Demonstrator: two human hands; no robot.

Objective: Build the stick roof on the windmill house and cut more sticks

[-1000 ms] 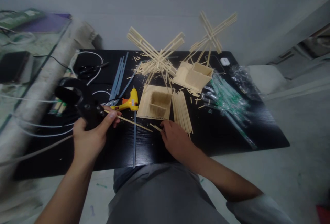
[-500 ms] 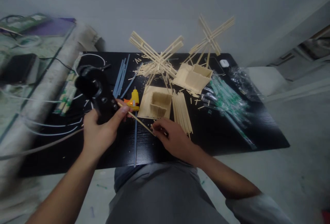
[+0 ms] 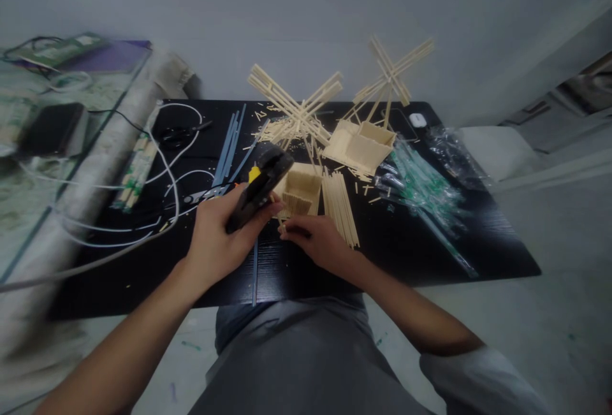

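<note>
"So, where does the thin wooden stick [image 3: 281,221] lie against the fingers?"

"Just below the centre of the frame, between the two hands. Only a short length shows; the right hand [image 3: 315,240] appears to pinch its lower end between thumb and fingers."

"And the left hand [image 3: 217,230]?"

"Wrapped around a black hand tool [image 3: 261,189], thumb tip right beside the stick's upper part. Whether the tool touches the stick, I can't tell."

"What's around them?"

"Behind the fingers, a wooden box-shaped base [image 3: 308,179] sits on the black counter [image 3: 406,243], with a crossed-stick windmill frame [image 3: 301,112] above it. A row of loose sticks [image 3: 340,208] lies just right of the base. The yellow glue gun [image 3: 254,173] is mostly hidden by the tool. A second windmill model [image 3: 370,147] stands farther back, right of centre."
</note>
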